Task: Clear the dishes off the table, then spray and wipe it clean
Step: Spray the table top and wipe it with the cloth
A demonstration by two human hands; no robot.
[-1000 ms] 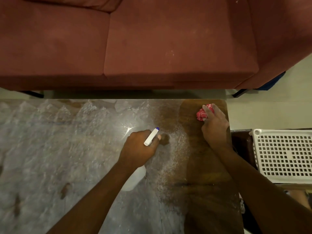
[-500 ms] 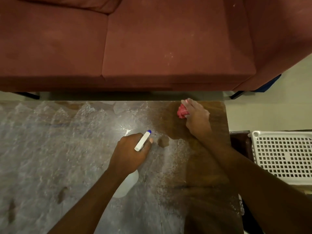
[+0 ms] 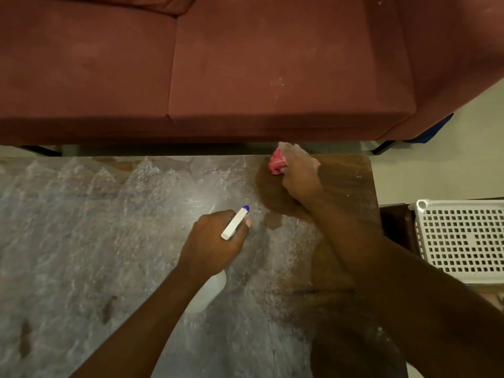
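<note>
A brown wooden table (image 3: 346, 268) fills the lower view, most of it coated in a whitish-grey film (image 3: 95, 227); its right strip is bare dark wood. My left hand (image 3: 215, 241) grips a white spray bottle (image 3: 236, 222) with a blue nozzle tip, the bottle's body showing under my wrist. My right hand (image 3: 300, 173) presses a crumpled pink cloth (image 3: 277, 161) against the table's far edge, at the border of the film. No dishes are on the table.
A dark red sofa (image 3: 245, 64) runs along the far side of the table. A white perforated plastic basket (image 3: 461, 241) stands to the right of the table, over a dark low surface (image 3: 395, 225). Pale floor (image 3: 436, 165) shows at right.
My right hand has slid the pink cloth leftward along the far edge of the table, widening the bare wood. My left hand with the spray bottle has held nearly still.
</note>
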